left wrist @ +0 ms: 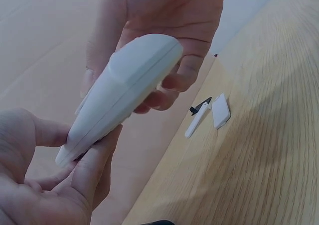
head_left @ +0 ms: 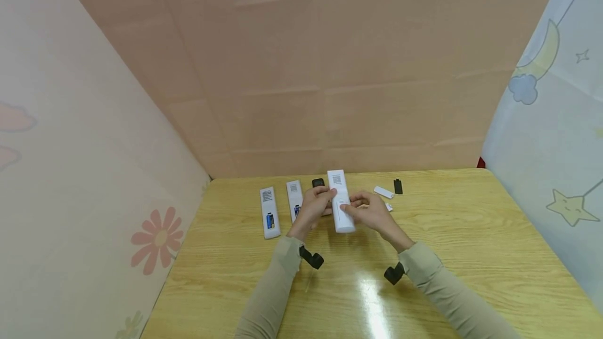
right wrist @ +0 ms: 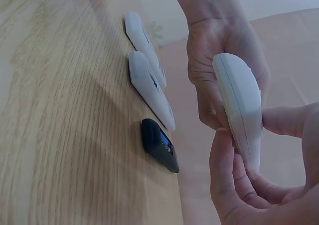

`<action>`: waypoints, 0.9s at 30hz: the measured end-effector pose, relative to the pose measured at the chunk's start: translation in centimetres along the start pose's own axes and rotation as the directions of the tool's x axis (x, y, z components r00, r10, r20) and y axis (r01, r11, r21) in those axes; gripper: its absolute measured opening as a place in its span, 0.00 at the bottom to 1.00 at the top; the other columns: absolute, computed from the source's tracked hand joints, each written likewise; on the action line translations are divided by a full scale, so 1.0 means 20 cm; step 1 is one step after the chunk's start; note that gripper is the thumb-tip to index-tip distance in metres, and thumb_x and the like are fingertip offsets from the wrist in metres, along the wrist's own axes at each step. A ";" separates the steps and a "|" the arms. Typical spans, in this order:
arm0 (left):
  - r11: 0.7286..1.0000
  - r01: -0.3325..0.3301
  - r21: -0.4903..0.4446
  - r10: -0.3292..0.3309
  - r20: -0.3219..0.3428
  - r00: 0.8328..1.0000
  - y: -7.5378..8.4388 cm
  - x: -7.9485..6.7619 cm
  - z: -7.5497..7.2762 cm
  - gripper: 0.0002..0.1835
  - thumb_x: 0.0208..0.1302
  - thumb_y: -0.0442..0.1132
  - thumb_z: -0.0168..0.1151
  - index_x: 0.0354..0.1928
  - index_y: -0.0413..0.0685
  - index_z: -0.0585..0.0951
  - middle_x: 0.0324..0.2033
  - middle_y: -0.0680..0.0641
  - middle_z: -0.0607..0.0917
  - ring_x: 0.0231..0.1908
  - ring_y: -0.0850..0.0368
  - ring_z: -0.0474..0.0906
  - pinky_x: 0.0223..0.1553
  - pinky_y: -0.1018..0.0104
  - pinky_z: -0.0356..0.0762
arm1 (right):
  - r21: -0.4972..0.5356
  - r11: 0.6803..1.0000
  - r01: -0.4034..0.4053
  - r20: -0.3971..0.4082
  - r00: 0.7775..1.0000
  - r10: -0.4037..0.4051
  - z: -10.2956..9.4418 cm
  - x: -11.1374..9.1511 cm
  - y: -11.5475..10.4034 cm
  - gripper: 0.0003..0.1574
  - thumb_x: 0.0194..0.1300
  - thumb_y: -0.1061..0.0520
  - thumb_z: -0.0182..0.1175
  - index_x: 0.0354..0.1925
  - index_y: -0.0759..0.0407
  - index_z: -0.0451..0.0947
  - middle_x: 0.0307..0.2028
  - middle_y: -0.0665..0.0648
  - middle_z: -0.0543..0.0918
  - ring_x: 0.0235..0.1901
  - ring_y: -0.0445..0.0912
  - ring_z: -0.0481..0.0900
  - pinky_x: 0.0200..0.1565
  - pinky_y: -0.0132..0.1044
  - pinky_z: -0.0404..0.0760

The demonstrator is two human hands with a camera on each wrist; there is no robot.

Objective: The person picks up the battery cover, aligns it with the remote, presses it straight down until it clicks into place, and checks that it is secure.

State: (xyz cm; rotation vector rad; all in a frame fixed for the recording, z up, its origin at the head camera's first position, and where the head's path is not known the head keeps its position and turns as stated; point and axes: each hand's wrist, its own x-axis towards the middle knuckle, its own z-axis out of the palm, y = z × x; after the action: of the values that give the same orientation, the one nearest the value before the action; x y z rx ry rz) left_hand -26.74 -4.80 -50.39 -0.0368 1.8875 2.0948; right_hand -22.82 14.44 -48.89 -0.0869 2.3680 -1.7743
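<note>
A white remote control is held up over the table, its labelled back facing the head camera. My left hand grips it along the left side, thumb on the back. From the other side my right hand pinches the remote, with its thumb on the lower back and its fingers curled underneath. The left wrist view shows the remote's rounded end edge-on between both hands. In the right wrist view, the side seam of the remote shows. Its button side is hidden.
Two white remotes lie at left, backs up, with blue batteries in their open compartments. A black remote lies beside them, partly behind my left hand. On the right are a white cover, a black cover and another white piece.
</note>
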 end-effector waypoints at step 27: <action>0.999 -0.031 0.043 0.030 0.028 0.999 0.01 0.00 -0.03 0.27 0.68 0.54 0.65 0.62 0.47 0.77 0.48 0.43 0.84 0.50 0.38 0.81 0.52 0.50 0.82 | 0.154 0.986 -0.067 0.124 0.991 0.048 0.01 0.00 0.01 0.29 0.69 0.47 0.65 0.52 0.71 0.76 0.42 0.65 0.85 0.35 0.54 0.87 0.40 0.54 0.86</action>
State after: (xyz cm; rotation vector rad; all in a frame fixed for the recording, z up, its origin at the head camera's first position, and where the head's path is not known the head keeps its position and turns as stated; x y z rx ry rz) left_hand -26.81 -5.36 -50.32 0.0310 1.9288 2.0624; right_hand -22.69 14.35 -49.02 -0.0995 2.1195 -1.8663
